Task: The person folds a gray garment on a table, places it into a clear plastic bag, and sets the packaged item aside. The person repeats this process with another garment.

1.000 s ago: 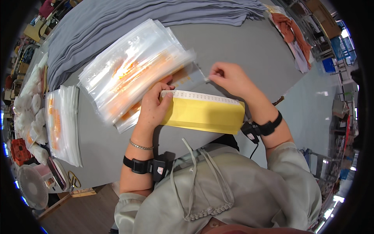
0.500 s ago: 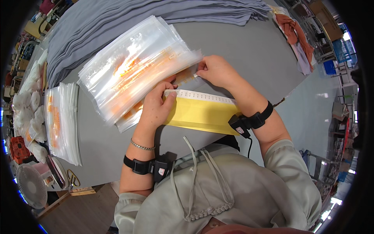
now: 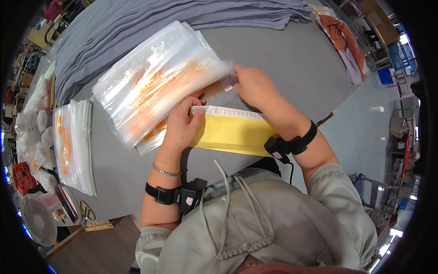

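My left hand is closed on the end of a yellow label sheet, thumb on top. A strip of small white printed labels runs along the sheet's far edge. Beyond it lies a fanned stack of clear plastic bags with orange print, its near edge lifted over the left fingers. My right hand is at the stack's right corner, fingers bent in and pinching the blurred bag edge. Just below those fingers, a small white label lies flat on a lower bag.
Folded grey-blue fabric lines the table's far side. Another bag stack lies at left, beside bundled white plastic. A fan and scissors are at the lower left. Rust-coloured cloth lies at the far right edge.
My right hand has moved slightly up and away from the small white label, which now shows on the bag, to the edge of the bags above. The left hand stays on the label sheet.
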Demonstrator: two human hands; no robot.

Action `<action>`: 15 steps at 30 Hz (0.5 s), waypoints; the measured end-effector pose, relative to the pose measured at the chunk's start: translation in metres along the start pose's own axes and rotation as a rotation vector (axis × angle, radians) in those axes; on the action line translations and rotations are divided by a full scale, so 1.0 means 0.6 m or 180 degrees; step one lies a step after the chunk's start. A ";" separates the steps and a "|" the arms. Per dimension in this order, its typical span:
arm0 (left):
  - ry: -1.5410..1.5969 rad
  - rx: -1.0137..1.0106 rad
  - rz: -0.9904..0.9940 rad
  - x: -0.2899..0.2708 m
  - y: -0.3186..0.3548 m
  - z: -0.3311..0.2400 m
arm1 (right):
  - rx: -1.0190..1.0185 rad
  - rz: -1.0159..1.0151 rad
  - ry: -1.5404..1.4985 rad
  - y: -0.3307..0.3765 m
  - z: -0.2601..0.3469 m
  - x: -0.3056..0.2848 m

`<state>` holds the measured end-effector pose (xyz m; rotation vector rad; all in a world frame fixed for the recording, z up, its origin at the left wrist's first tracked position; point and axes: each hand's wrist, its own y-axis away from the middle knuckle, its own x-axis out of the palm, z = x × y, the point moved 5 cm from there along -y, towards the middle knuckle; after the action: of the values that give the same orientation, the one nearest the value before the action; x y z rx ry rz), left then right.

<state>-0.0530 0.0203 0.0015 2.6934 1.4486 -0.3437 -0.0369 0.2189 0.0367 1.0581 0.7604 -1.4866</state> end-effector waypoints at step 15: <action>-0.0261 0.0020 0.0059 0.000 0.003 -0.016 | -0.2102 0.0150 0.0789 0.013 -0.007 -0.006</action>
<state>-0.0498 0.0210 0.0104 2.6619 1.4021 -0.4525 -0.0282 0.2224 0.0392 0.7427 1.2814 -0.9557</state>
